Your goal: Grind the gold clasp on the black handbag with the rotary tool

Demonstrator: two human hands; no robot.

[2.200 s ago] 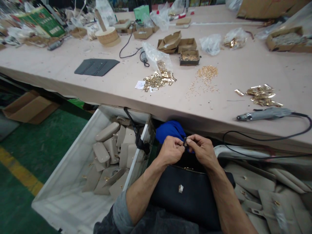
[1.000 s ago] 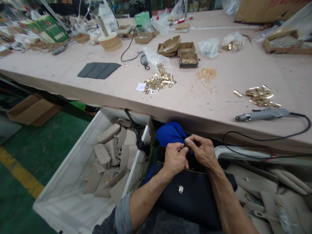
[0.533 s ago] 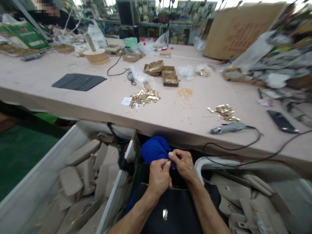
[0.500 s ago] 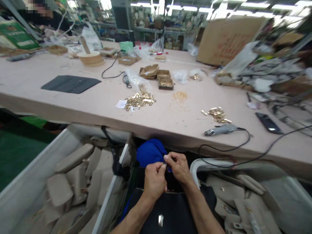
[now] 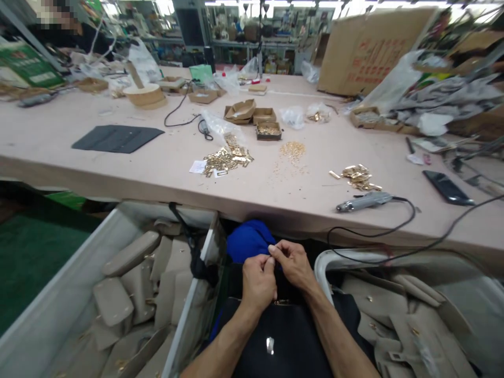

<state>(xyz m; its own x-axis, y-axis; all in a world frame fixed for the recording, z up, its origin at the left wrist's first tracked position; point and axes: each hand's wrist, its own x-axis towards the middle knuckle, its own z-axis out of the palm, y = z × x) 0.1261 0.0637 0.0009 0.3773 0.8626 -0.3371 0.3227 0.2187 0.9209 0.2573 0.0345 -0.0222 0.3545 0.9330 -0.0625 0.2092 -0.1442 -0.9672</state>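
Note:
My left hand (image 5: pixel 258 281) and my right hand (image 5: pixel 293 265) meet over my lap, fingertips pinched together. Whatever they pinch is too small and too covered by the fingers to make out. Below them a black bag (image 5: pixel 291 341) lies across my lap, with a shiny metal plate (image 5: pixel 270 345) on its front. A gold-coloured edge shows beside my left hand, at the top of the bag. On the table (image 5: pixel 165 176) ahead are a pile of gold metal pieces (image 5: pixel 356 177) and a grey electric screwdriver (image 5: pixel 364 201) with a black cord.
Left of me stands a white bin (image 5: pixel 179 336) holding several beige bags (image 5: pixel 114 302); another bin (image 5: pixel 321 262) with beige pieces is at right. Gold buckles (image 5: pixel 226 159), tiny gold parts (image 5: pixel 293 150), a black panel (image 5: pixel 118 138) and a phone (image 5: pixel 448 187) lie on the table. A person sits far left.
The view has shifted slightly, so the hands and bag appear a little further right. Both hands stay pinched together in much the same pose.

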